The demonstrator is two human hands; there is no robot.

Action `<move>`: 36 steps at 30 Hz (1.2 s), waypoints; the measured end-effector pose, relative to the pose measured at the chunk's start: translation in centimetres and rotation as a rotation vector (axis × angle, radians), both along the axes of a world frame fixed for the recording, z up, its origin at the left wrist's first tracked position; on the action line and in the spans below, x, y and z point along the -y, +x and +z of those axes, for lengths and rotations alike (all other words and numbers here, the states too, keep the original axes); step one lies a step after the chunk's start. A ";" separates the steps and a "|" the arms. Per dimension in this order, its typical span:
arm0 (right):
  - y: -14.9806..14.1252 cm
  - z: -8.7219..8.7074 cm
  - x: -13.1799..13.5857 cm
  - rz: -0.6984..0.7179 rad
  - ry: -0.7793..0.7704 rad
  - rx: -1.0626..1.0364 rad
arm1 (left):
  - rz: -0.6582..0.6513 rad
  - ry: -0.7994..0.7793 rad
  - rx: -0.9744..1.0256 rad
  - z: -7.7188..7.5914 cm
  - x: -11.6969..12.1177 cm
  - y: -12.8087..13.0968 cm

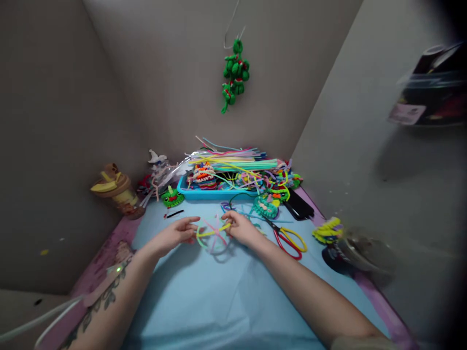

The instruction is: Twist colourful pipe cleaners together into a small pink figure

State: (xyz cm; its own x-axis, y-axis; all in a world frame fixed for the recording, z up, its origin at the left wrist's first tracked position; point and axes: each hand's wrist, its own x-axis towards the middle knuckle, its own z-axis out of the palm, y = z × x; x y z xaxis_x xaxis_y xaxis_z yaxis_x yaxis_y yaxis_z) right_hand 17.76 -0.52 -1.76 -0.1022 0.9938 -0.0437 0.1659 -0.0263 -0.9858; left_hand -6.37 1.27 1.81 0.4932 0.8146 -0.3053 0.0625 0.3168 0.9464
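Wheel (216, 232) of fuzzy stems, pale green rim, pink and yellow spokes crossing mid-way, sits between the two hands over the blue cloth (204, 296), near the middle of the table. Its shadow falls on the cloth just below.

From the left: brown pot (126, 197) with yellow pieces at its top, leaning by the wall. Next, a clear bag (168, 171), crumpled. Green figure (172, 197) in front of it; thin black stick (175, 214) lying nearer the wearer.

Left hand (182, 230): fingers half curled, thumb side parted, tips at the wheel's left rim. Cannot tell whether it grips.

Blue tray (219, 195) behind, heaped with loose stems (251, 164) and small woven pieces. Green cluster (236, 73) hangs on the wall above.

Right hand (239, 227): narrow, fingertips closed on the yellow spoke's right end.

Beyond it, teal piece (266, 206), then scissors (278, 230), red and yellow handles toward the wearer. Black phone (299, 205) lies behind them. Far right: yellow bundle (328, 231), blurred clear cup (368, 250).
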 end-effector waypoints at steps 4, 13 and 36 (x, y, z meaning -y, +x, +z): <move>0.0 -0.5 0.7 -0.049 0.057 0.164 | 0.225 0.222 -0.221 -0.2 1.0 -2.0; 1.4 -0.2 2.1 -0.071 0.216 0.305 | 0.136 0.522 -0.379 -0.1 2.1 -1.6; -1.2 -2.2 2.5 0.197 0.277 0.502 | -0.134 0.689 -0.520 -4.7 1.9 0.8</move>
State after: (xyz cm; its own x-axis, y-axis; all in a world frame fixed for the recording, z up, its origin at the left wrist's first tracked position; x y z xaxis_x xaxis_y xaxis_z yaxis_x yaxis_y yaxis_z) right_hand 16.54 -3.07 -3.96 -0.3195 0.9395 0.1236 0.5881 0.2989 -0.7515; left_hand -5.53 -0.61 -2.85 0.5326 0.8461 0.0208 0.5357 -0.3561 0.7656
